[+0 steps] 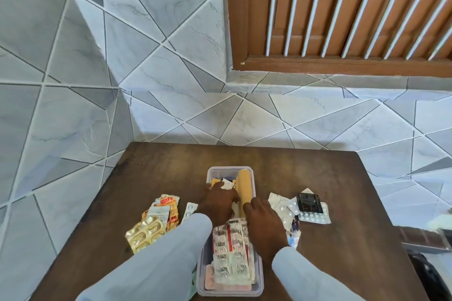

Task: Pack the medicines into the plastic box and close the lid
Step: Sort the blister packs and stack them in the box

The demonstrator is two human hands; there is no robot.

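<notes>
I see the clear plastic box under both hands, already holding silver and beige strips (no lid visible). My left hand pinches a small packet inside; whether my right hand, beside it, grips anything, I cannot tell.

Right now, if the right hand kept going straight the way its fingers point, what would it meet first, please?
Probably the tan strip standing in the plastic box: the right hand points up-left toward it, fingertips already at its lower end, though depth is unclear.

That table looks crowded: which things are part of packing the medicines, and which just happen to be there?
Part of the job:
plastic box
tan strip in the box
printed strips in the box
gold blister
orange sachets
white blisters
black pack

Just there:
table
tiled wall
wooden shutter
</notes>
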